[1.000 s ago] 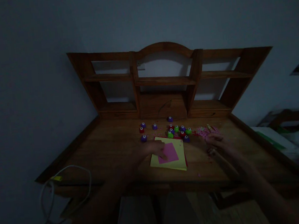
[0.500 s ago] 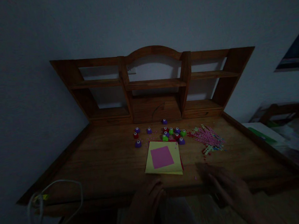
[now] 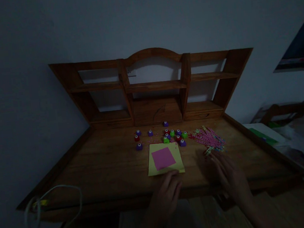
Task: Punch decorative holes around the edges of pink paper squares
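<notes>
Two hands [image 3: 167, 192], one pink square [image 3: 163, 158], three green toys [image 3: 184, 135]

A desk [image 3: 114, 167] spanned the lower middle of the frame, with a shelf hutch [image 3: 156, 86] along its rear edge. Near the centre, 1 paper square [image 3: 163, 158] lay on a larger paper sheet [image 3: 178, 156]. Along and beyond the sheet's far edge sat 13 eyeball figurines [image 3: 178, 138]: 4 toward the left, 8 clustered toward the right, 1 farther back, near the hutch. Sticks [image 3: 209, 137] lay right of the cluster. The left hand [image 3: 166, 195] was at the sheet's near edge, the right hand [image 3: 230, 172] before the sticks. A cable [image 3: 62, 185] looped at lower left; a chair [image 3: 288, 109] stood at far right.
</notes>
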The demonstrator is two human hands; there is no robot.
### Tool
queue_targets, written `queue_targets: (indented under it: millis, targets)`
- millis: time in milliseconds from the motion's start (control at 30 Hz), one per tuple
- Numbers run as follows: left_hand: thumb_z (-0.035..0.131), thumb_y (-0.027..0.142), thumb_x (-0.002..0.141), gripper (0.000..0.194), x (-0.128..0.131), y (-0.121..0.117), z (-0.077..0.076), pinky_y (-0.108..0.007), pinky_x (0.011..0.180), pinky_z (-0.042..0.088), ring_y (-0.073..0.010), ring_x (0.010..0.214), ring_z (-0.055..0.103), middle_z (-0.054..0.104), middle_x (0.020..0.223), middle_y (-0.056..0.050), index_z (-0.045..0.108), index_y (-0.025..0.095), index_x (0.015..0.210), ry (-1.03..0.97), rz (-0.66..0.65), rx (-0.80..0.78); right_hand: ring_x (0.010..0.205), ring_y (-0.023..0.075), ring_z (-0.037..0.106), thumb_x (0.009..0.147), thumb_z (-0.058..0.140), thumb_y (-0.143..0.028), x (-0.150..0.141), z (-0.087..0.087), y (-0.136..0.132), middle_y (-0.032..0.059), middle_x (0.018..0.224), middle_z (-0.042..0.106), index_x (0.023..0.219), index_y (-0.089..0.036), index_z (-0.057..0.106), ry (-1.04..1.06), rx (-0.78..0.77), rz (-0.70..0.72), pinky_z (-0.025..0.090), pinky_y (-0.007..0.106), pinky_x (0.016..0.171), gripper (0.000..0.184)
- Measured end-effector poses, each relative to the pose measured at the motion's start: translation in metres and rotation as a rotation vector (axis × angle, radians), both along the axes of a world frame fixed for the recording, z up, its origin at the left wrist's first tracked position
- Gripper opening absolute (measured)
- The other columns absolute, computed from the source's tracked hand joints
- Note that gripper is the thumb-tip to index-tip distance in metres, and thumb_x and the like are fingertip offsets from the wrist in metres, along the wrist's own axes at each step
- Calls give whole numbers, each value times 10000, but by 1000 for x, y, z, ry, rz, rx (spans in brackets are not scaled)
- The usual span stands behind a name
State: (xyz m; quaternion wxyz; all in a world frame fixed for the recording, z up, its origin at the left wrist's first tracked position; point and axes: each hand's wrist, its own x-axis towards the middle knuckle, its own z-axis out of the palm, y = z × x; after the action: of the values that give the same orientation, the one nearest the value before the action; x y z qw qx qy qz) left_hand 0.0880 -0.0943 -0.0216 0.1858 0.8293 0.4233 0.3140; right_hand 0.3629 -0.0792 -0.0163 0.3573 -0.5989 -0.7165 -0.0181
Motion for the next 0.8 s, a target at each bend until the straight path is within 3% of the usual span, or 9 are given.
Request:
queue_targets:
  millis: [133, 267, 400, 567, 700, 800]
  targets:
    - [377, 170, 947, 296, -3, 0, 1, -341, 1056, 422, -171, 1209, 496, 531, 1278, -49, 566, 243, 1162, -48, 33, -3, 1199, 261, 515, 930, 421, -290, -25, 4, -4, 86, 1300, 551, 1318, -246, 461, 30, -37, 91, 412, 460, 1023, 393]
    - [386, 200, 941, 273, -31, 6, -4, -380, 1020, 454, -197, 1187, 518, 557, 1242, -64, 596, 244, 1110, -65, 170, 20, 1152, 262, 550, 922, 432, -290, -62, -1, -10, 63, 1241, 590, 1246, -285, 514, 101, -168, 171, 440, 441, 996, 334]
    - [388, 232, 935, 268, -62, 14, -8, -383, 992, 476, -194, 1144, 552, 579, 1207, -54, 591, 271, 1107, -94, 280, 26, 1133, 254, 557, 914, 435, -273, -84, -2, -2, 63, 1233, 593, 1240, -289, 525, 146, -205, 259, 447, 416, 984, 338]
    - [389, 268, 934, 249, -84, 22, -1, -378, 977, 476, -196, 1110, 564, 593, 1171, -50, 601, 265, 1064, -108, 325, 23, 1118, 276, 546, 887, 463, -263, -65, 12, 40, 93, 1188, 606, 1189, -236, 578, 96, -100, 177, 435, 428, 957, 325]
    - [377, 264, 943, 246, -86, 40, 22, -349, 990, 451, -177, 1091, 558, 595, 1143, -46, 595, 248, 1056, -87, 292, 28, 1008, 267, 589, 866, 507, -297, -44, 29, 87, 101, 1175, 613, 1230, -231, 554, 86, -132, 170, 464, 369, 844, 373]
    - [387, 278, 945, 247, -75, 72, 40, -349, 964, 448, -185, 1067, 562, 607, 1110, -53, 607, 225, 1043, -18, 209, 17, 938, 261, 599, 800, 609, -316, -46, 33, 113, 116, 1160, 614, 1192, -213, 575, 35, -194, 200, 447, 330, 784, 407]
